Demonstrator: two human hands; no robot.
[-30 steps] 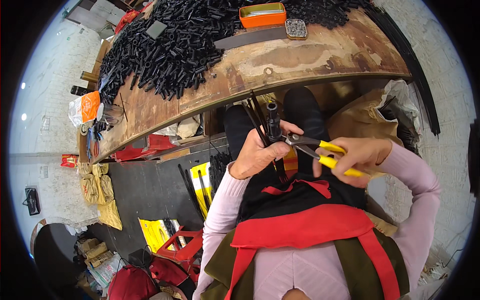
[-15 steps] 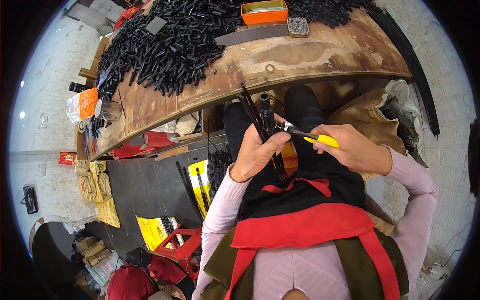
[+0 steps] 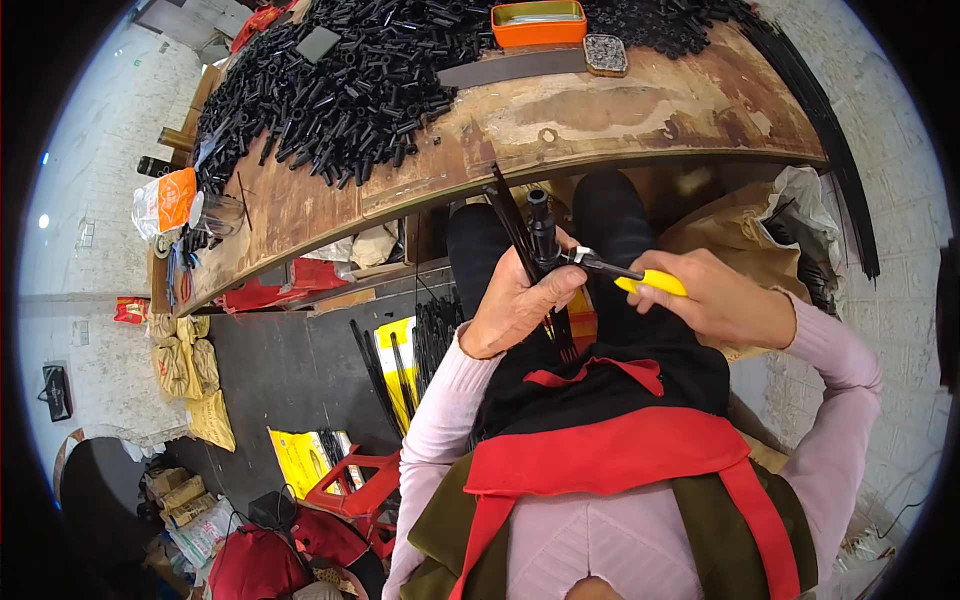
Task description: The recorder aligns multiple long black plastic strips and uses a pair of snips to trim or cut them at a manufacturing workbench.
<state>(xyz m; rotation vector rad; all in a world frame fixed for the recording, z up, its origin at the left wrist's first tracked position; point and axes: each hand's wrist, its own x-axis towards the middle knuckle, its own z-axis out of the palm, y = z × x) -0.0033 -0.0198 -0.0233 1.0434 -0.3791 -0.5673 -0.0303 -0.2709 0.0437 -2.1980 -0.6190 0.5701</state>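
Observation:
My left hand (image 3: 508, 308) is wrapped around a bundle of thin black rods (image 3: 511, 212) and a black tubular fitting (image 3: 542, 228), held upright over my lap. The rods slant up past the fitting, and their lower ends show below the hand. Yellow-handled pliers (image 3: 660, 284) are gripped in my right hand (image 3: 722, 298). Their metal jaws point left and meet the side of the fitting by my left thumb. Exactly what the jaws bite on is too small to tell.
Ahead is a worn wooden table (image 3: 600, 105) with a curved edge. On it are a heap of black tubular parts (image 3: 340, 90), an orange box (image 3: 538, 32) and a small square tin (image 3: 605, 55). Long black rods (image 3: 850, 185) hang off its right end. A red stool (image 3: 350, 480) stands at lower left.
The table and both hands appear slightly farther right in the picture. The pliers stay against the fitting, and both grips look the same.

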